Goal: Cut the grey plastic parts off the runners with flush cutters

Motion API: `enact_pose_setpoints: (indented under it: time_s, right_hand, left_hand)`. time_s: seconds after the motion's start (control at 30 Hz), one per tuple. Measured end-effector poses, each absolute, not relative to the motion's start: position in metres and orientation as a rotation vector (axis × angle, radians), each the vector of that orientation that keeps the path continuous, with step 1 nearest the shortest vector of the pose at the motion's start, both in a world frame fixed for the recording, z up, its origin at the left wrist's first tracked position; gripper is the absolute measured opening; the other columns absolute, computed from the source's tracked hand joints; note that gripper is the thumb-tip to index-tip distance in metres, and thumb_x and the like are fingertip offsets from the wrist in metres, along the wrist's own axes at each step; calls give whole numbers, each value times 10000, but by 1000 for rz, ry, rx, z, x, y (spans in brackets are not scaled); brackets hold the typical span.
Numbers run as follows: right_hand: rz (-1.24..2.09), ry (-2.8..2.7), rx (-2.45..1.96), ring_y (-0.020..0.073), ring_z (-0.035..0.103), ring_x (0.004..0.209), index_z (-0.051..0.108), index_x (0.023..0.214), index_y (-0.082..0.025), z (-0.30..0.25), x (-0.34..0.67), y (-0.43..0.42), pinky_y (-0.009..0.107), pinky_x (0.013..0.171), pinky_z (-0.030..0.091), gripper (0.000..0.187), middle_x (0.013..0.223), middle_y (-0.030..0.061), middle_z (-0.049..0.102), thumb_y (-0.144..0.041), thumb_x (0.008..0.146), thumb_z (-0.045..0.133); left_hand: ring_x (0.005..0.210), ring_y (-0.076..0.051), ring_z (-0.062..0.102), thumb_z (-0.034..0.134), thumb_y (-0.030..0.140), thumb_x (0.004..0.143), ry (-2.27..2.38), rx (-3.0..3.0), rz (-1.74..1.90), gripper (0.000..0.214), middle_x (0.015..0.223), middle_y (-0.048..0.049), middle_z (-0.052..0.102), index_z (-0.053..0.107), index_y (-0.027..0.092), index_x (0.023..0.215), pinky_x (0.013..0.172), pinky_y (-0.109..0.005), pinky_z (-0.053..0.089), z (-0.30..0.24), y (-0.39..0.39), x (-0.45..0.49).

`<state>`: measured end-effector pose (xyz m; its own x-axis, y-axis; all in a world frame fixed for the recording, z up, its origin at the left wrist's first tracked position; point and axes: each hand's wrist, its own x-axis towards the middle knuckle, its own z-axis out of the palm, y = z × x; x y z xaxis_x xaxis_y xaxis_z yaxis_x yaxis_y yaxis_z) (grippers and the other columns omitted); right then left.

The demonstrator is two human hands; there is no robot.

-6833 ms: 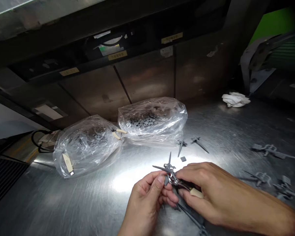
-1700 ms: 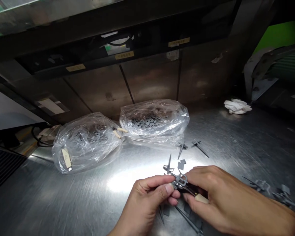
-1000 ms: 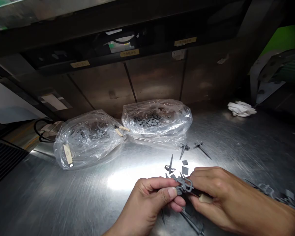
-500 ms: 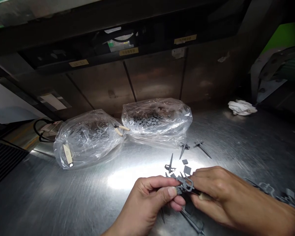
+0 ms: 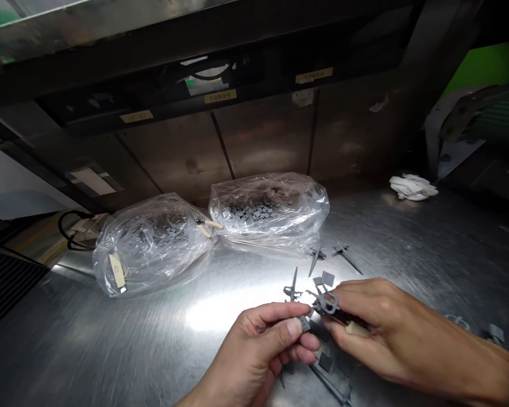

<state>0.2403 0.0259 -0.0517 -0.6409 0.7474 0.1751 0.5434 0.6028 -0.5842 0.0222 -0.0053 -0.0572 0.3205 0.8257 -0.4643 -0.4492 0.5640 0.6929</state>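
Two clear plastic bags are resting across the middle of the frame: the right bag [image 5: 275, 234] is holding a heap of small gray squares [image 5: 254, 210], too many to count, and the left bag [image 5: 152, 271] is holding more gray pieces, blurred by the film. One pair of cream-handled pliers [image 5: 211, 224] is lying at the left bag's right end.

Just right of bottom center, the left hand [image 5: 265, 347] is pinching one small gray tile [image 5: 304, 324] between thumb and index finger; it is looking flat, squarish and matte. Beside it, the right hand [image 5: 382, 325] is closing its fingers around a cream-handled tool [image 5: 356, 329], its tip hidden behind a looped gray plastic frame [image 5: 328, 303]. Above the hands, two loose tiles [image 5: 323, 278] and three spiky gray pieces [image 5: 348, 260] are lying on the metal tabletop [image 5: 152, 345].
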Motion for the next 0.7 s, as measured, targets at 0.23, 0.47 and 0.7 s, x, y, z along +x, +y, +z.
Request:
enact_pose_setpoints:
  time_s: [0.23,0.47,0.7]
  right_hand:
    - [510,-2506,-1041,171,552,704,628,841,-191,-51,247,26,310,634,377,127,748,27,627,-131,904,535]
    - [472,-2633,-1081,179,554,755,550,799,-209,-60,242,22,363,839,451,109,789,14,616,-104,828,547]
    - [539,-2629,-1048,209,646,904,639,955,-214,-60,242,15,434,1042,425,182,929,34,674,-106,829,564]
  left_hand:
    - [802,-189,691,811,315,829,1195,1124,905,141,875,-79,775,848,211,917,772,-278,525,-60,-1,18]
    - [1062,-223,660,658,360,961,1275,1431,966,292,1106,-58,743,779,303,1221,898,-278,489,-46,2,19]
    - [842,-159,649,688,297,940,1180,1387,789,181,874,-33,735,835,236,1027,779,-246,480,-40,9,23]
